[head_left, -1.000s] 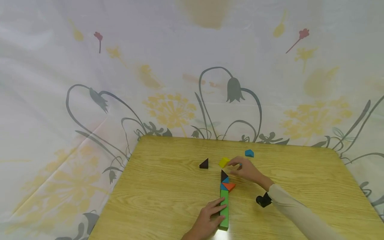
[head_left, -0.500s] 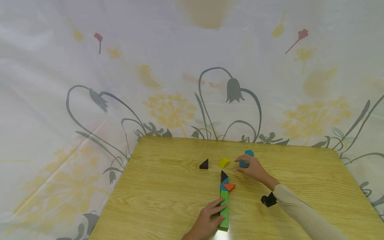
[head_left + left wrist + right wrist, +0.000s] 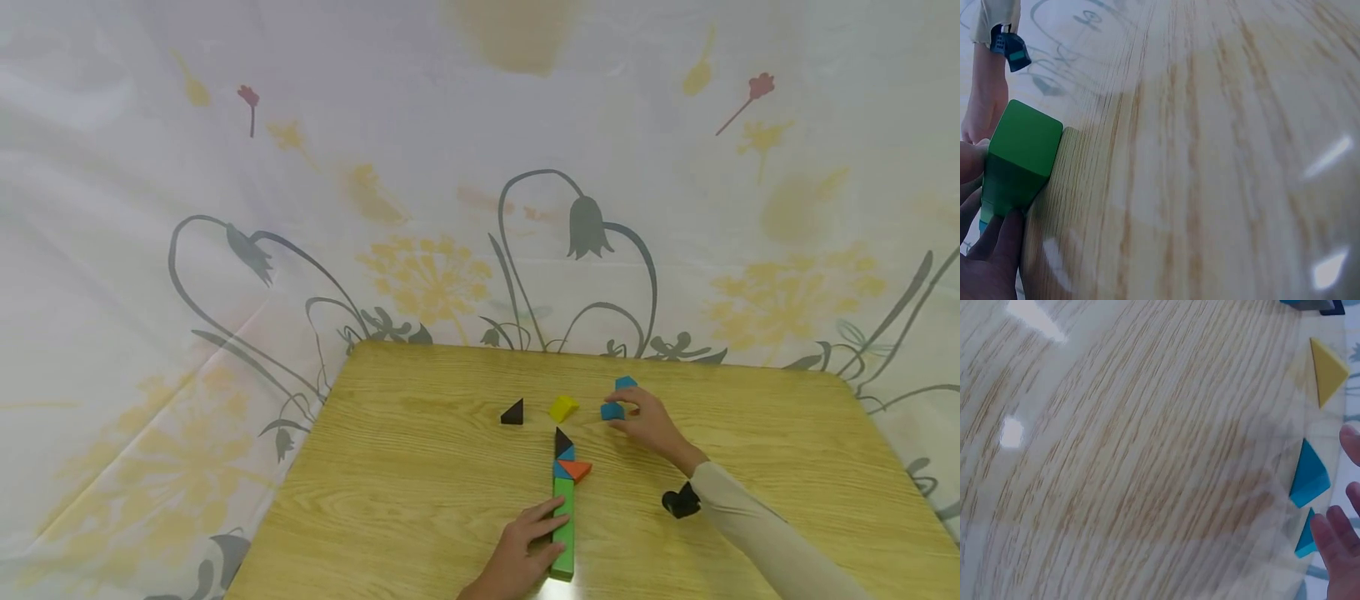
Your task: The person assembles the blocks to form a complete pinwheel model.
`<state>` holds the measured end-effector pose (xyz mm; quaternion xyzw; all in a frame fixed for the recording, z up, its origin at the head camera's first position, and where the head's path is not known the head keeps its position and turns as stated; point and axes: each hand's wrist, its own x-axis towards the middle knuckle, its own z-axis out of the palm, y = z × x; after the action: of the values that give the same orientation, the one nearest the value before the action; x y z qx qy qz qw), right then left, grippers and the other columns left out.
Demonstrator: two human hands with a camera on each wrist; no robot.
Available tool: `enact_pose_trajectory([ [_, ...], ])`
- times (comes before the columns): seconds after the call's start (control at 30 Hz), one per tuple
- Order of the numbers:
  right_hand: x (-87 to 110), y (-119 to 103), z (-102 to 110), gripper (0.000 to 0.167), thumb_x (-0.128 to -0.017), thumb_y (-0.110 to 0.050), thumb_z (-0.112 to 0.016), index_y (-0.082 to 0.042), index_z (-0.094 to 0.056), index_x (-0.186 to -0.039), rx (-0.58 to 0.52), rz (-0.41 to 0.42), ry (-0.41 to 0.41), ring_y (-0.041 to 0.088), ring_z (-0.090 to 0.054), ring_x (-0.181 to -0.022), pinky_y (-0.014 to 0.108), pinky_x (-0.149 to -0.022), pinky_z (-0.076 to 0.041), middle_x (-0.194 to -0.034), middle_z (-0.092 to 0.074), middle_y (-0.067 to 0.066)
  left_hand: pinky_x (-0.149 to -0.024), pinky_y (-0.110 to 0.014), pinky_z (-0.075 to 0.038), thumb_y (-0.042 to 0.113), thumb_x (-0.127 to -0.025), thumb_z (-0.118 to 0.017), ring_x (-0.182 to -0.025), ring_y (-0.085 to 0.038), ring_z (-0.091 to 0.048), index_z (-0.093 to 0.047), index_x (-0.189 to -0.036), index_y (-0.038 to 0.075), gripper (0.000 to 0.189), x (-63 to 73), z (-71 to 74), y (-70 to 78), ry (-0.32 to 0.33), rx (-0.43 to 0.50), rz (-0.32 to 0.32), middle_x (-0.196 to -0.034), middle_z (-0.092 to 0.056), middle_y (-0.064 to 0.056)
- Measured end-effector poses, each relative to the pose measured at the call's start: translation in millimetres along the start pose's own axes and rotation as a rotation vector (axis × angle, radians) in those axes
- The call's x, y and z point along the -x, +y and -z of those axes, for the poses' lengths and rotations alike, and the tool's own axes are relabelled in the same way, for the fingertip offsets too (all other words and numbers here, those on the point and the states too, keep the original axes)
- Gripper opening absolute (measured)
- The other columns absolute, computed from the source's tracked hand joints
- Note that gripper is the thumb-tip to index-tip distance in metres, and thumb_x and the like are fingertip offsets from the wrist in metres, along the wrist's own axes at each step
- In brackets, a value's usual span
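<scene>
"Right hand (image 3: 654,427) slid rightward?"
"Yes; thumb and finger spread around the lower loose blue block (image 3: 612,412), right of centre. Left hand (image 3: 516,548) lies, fingers spread, on the green block (image 3: 567,537), bottom centre."

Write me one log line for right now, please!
left hand: resting on green rectangular block | right hand: close by nearer blue triangular block | yellow triangular block: untouched
</scene>
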<state>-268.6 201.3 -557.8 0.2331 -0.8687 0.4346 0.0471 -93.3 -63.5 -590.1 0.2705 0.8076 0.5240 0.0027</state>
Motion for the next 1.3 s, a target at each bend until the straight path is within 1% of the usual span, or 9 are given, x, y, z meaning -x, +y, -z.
enact_pose_trajectory([
  [0.3, 2.8, 13, 0, 0.036, -0.077, 0.006, -0.074, 0.006, -0.064, -0.112, -0.011, -0.065, 0.013, 0.043, -0.056, -0.102, 0.050, -0.077, -0.052, -0.111, -0.059, 0.023, -0.101, -0.034, -0.040, 0.022, -0.095, -0.058, -0.129, -0.023, -0.042, -0.058, -0.129, 0.004, 0.038, -0.2, -1.9, -1.4, -0.011, 0.001, 0.005, -0.143, -0.045, -0.006],
  [0.4, 2.6, 16, -3, 0.036, -0.076, 0.007, -0.073, 0.007, -0.064, -0.111, -0.006, -0.061, 0.017, 0.044, -0.056, -0.102, 0.052, -0.079, -0.051, -0.111, -0.059, 0.024, -0.101, -0.034, -0.040, 0.022, -0.095, -0.058, -0.129, -0.023, -0.042, -0.058, -0.129, 0.004, 0.038, -0.3, -2.5, -1.8, -0.010, -0.001, 0.004, -0.143, -0.045, -0.005],
  [0.5, 2.0, 18, -5, 0.034, -0.075, 0.008, -0.074, 0.007, -0.065, -0.109, 0.021, -0.035, 0.026, 0.044, -0.057, -0.101, 0.052, -0.080, -0.050, -0.110, -0.060, 0.025, -0.101, -0.034, -0.040, 0.021, -0.095, -0.058, -0.129, -0.022, -0.042, -0.058, -0.129, 0.004, 0.038, -0.4, -3.0, -2.1, -0.005, 0.000, 0.001, -0.143, -0.045, -0.005],
  [0.67, 0.0, 15, -7, 0.029, -0.074, 0.007, -0.076, 0.005, -0.068, -0.102, 0.078, -0.001, 0.039, 0.036, -0.060, -0.090, 0.044, -0.072, -0.050, -0.103, -0.063, 0.021, -0.101, -0.034, -0.041, 0.020, -0.095, -0.059, -0.128, -0.022, -0.043, -0.058, -0.129, 0.004, 0.038, -0.4, -3.7, -3.9, 0.009, -0.012, -0.021, -0.142, -0.046, -0.007],
  [0.8, -0.9, 13, -7, 0.025, -0.072, 0.007, -0.077, 0.005, -0.069, -0.096, 0.107, 0.008, 0.044, 0.031, -0.060, -0.082, 0.038, -0.067, -0.050, -0.095, -0.064, 0.017, -0.101, -0.034, -0.040, 0.021, -0.095, -0.058, -0.128, -0.022, -0.044, -0.058, -0.129, 0.004, 0.037, 0.1, -5.2, -5.8, 0.011, -0.016, -0.017, -0.142, -0.046, -0.006],
  [0.93, -1.2, 13, -9, 0.022, -0.071, 0.007, -0.078, 0.004, -0.070, -0.091, 0.108, 0.007, 0.041, 0.027, -0.058, -0.077, 0.034, -0.064, -0.049, -0.090, -0.062, 0.013, -0.101, -0.034, -0.040, 0.021, -0.095, -0.059, -0.128, -0.022, -0.043, -0.058, -0.129, 0.005, 0.038, 0.4, -4.4, -5.3, 0.010, -0.012, -0.012, -0.142, -0.046, -0.005],
  [1.07, -2.3, 11, -11, 0.020, -0.070, 0.006, -0.078, 0.002, -0.070, -0.088, 0.102, 0.001, 0.021, 0.020, -0.052, -0.071, 0.031, -0.061, -0.045, -0.082, -0.059, 0.009, -0.101, -0.033, -0.041, 0.019, -0.094, -0.060, -0.127, -0.023, -0.044, -0.059, -0.128, 0.003, 0.037, 0.5, -2.1, -3.9, 0.018, -0.017, -0.036, -0.141, -0.047, -0.007],
  [1.17, -2.8, 11, -12, 0.018, -0.070, 0.005, -0.079, 0.000, -0.070, -0.085, 0.096, -0.014, 0.007, 0.017, -0.048, -0.067, 0.029, -0.059, -0.043, -0.078, -0.058, 0.006, -0.100, -0.033, -0.041, 0.017, -0.094, -0.060, -0.127, -0.023, -0.044, -0.059, -0.128, 0.002, 0.037, 0.4, -1.0, -3.0, 0.018, -0.017, -0.043, -0.140, -0.048, -0.008],
  [1.3, -2.6, 9, -11, 0.017, -0.072, 0.003, -0.079, -0.001, -0.069, -0.084, 0.085, -0.023, -0.008, 0.018, -0.055, -0.070, 0.029, -0.062, -0.048, -0.082, -0.062, 0.006, -0.101, -0.033, -0.040, 0.018, -0.094, -0.060, -0.128, -0.022, -0.044, -0.058, -0.128, 0.003, 0.037, 0.2, -0.5, -2.5, 0.011, -0.013, -0.021, -0.141, -0.047, -0.007],
])
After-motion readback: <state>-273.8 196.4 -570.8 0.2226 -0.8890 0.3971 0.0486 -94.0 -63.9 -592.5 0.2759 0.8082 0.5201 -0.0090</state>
